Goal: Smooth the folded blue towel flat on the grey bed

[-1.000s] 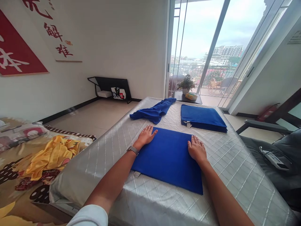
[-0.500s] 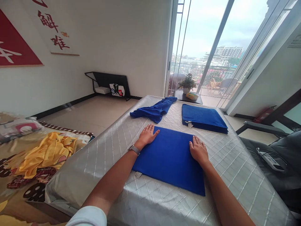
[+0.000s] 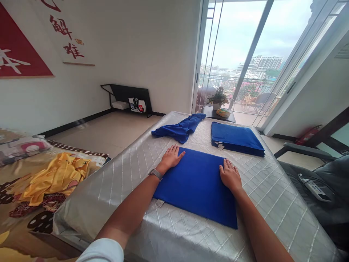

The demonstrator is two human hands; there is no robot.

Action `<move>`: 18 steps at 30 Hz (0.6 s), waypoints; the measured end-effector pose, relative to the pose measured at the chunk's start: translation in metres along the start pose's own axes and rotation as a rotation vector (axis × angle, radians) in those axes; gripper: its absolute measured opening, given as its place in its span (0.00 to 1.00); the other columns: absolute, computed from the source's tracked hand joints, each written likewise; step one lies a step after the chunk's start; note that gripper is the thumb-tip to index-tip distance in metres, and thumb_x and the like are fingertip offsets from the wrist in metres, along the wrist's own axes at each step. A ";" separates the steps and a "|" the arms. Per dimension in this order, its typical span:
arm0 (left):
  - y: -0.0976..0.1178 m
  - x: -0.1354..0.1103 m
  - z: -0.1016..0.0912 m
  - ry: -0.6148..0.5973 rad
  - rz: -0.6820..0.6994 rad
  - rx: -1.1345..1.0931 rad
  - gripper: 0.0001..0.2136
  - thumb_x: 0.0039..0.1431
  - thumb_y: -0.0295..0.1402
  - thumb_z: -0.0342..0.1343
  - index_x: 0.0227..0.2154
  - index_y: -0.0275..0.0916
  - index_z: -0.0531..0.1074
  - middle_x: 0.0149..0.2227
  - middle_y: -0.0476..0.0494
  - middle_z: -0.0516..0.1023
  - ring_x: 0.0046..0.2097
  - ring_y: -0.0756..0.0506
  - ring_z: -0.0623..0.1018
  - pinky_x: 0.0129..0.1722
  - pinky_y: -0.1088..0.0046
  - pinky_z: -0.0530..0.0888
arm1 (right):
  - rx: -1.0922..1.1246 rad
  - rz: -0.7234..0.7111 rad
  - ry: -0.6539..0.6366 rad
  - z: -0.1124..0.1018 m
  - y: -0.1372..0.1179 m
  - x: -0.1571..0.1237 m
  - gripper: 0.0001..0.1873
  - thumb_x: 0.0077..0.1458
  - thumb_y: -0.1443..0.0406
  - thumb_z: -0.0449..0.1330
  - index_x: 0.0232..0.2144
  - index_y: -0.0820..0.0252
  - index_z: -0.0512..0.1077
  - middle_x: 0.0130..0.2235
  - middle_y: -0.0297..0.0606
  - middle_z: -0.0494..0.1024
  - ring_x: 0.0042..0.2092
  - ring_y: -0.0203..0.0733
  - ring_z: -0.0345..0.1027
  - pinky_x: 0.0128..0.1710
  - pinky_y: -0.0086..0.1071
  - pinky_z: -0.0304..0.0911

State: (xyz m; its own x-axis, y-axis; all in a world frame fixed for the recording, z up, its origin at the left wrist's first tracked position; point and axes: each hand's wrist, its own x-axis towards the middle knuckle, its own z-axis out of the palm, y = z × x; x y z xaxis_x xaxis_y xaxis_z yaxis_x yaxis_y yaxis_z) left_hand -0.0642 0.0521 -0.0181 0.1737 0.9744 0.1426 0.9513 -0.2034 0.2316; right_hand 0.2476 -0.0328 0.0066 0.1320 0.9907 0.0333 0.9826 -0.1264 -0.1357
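Item observed: one blue cloth [image 3: 196, 185], plain, deep in colour, its surface smooth and even. From where I stand it forms a flat four-sided panel, lying level between the left hand [image 3: 171, 157] and the right hand [image 3: 230, 174]. The left hand rests over its far-left corner, hiding that part from inspection. The right hand lies along the opposite side, fingertips by the far-right corner. The near edge runs straight, closer to the wearer than both hands; its right-hand corner sits beside the right forearm. A small pale label [image 3: 160, 203] protrudes from the near edge, just beside the left forearm; its print is illegible.
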 end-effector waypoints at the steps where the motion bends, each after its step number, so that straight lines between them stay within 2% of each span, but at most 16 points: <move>1: 0.000 0.000 0.000 -0.002 0.000 -0.001 0.42 0.67 0.59 0.26 0.69 0.27 0.50 0.71 0.32 0.50 0.71 0.37 0.51 0.69 0.59 0.48 | -0.001 0.000 -0.001 0.000 0.000 0.000 0.34 0.68 0.57 0.34 0.70 0.67 0.49 0.72 0.40 0.48 0.71 0.40 0.40 0.69 0.40 0.35; 18: 0.000 0.000 -0.002 -0.005 0.013 0.023 0.40 0.68 0.56 0.26 0.68 0.27 0.52 0.70 0.31 0.52 0.70 0.37 0.53 0.69 0.58 0.49 | -0.008 0.001 -0.016 0.000 0.000 0.001 0.35 0.68 0.57 0.34 0.70 0.69 0.47 0.72 0.41 0.47 0.72 0.41 0.39 0.70 0.40 0.35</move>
State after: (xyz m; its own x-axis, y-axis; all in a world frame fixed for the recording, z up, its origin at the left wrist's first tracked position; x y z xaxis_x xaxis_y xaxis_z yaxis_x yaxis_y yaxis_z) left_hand -0.0642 0.0521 -0.0165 0.1878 0.9722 0.1402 0.9544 -0.2143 0.2079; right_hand 0.2477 -0.0322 0.0062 0.1313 0.9912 0.0171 0.9835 -0.1281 -0.1278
